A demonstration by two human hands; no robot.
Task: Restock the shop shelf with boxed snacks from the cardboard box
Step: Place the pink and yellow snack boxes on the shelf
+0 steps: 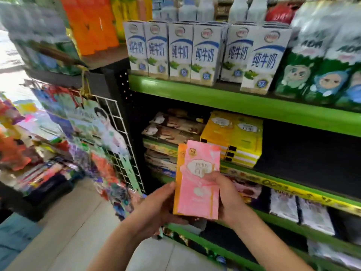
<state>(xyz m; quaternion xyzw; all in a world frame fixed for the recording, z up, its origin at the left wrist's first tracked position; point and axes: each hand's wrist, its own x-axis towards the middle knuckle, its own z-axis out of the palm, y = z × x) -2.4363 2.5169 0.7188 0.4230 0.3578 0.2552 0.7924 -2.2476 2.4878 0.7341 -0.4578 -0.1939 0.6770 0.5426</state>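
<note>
Hands are gripping snack boxes upright before the green shelf (244,106): left hand (156,208) curling round the orange box (178,173), right hand (228,194) clasping the pink box (199,184) (yellow boxes (234,137) are lying stacked behind).

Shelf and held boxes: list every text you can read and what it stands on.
"纯牛奶": in blue on each white milk carton on the top green shelf.
"AD": partial dark letters on the green cartoon packs; the rest is blurred.
"32": perhaps, in a carton's blue badge; uncertain.
Pink box, held by left hand and right hand: label blurred.
Yellow boxes: labels unreadable.
Yellow shelf strip: print blurred.
</note>
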